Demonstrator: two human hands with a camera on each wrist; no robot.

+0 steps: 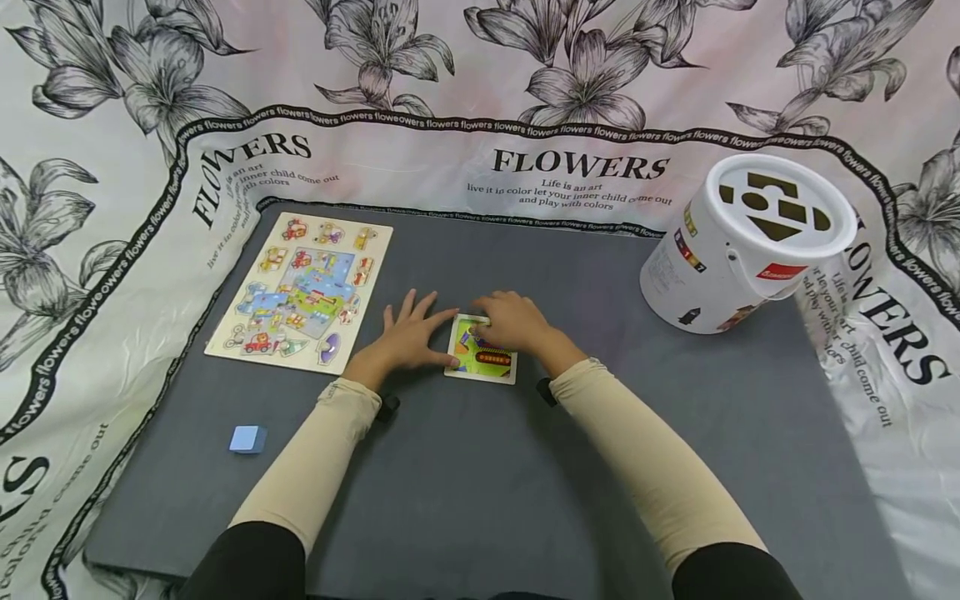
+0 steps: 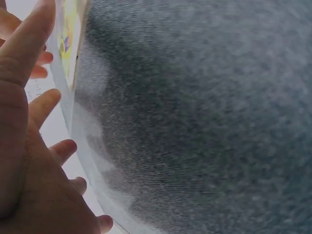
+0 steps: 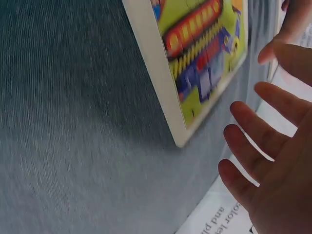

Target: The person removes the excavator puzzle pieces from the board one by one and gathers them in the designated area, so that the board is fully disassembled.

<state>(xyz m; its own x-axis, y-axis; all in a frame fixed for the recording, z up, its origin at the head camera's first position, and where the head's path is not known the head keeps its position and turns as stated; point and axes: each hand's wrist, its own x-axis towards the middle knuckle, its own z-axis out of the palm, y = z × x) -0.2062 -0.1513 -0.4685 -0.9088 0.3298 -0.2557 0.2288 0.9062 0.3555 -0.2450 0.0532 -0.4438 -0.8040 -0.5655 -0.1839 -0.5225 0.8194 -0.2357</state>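
A small framed picture puzzle (image 1: 491, 365), bright green with a tracked digger on it, lies flat on the grey table. My left hand (image 1: 411, 335) is spread at its left side, the thumb and forefinger reaching its left edge. In the left wrist view the fingers of that hand (image 2: 44, 161) are apart and hold nothing. Over the puzzle's upper right part is my right hand (image 1: 517, 323), covering that corner in the head view. The right wrist view shows the loosely extended fingers of this hand (image 3: 265, 141) beside the puzzle (image 3: 207, 58).
A larger wooden peg puzzle board (image 1: 367, 292) with vehicle pictures lies at the back left. Near the left edge sits a blue block (image 1: 247, 439). At the back right stands a white bucket (image 1: 682, 283) with shaped holes in its lid. Flower-printed sheeting (image 1: 420, 167) surrounds the grey tabletop (image 1: 465, 483).
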